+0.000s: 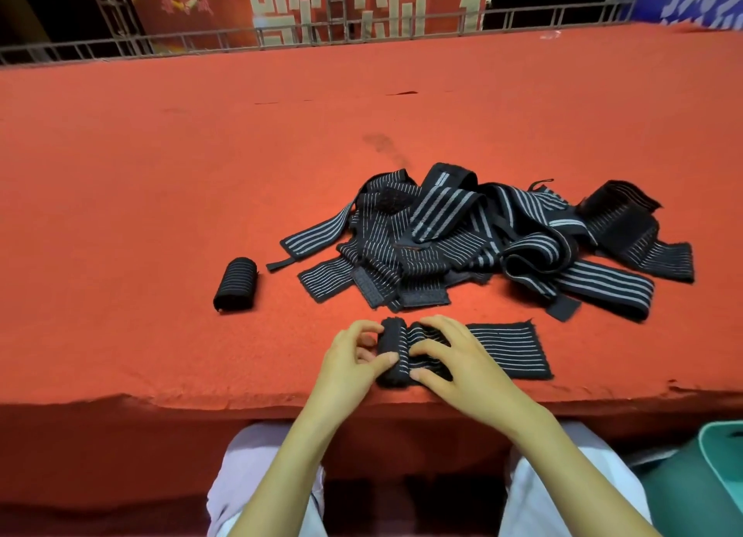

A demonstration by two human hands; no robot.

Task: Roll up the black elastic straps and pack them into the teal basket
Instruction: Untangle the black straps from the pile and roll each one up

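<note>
l fingers (368,329): curled round the left side of the rolled bit. thumb on the near side, tips on top. the l hand (352,355) grips it.
r fingers (432,325): bent & spread over the strap (502,349) just right of the rolled bit, thumb at its near edge. the r hand (458,361) holds it snug.
strap spot: by the near edge of the cloth (161,194), between both hands. left part is a fat roll, right part lies flat.
feel: soft, light, stretchy. prob springs open if let go, so it needs a pinch on it.
where to hold: both ends of the rolled bit, thumbs near, fingers on top. tail flat & straight.
look: black knit w/ thin grey lines, fuzzy edges.
done roll (235,284): short fat tube, off to the left, well apart.
pile (482,239): loose straps in a tangle, further back & right. some have wide stripes, some a rough patch.
cloth feel: red, like felt.
basket (719,480): teal, smooth, low at the right, off the cloth. only a corner shows.
</note>
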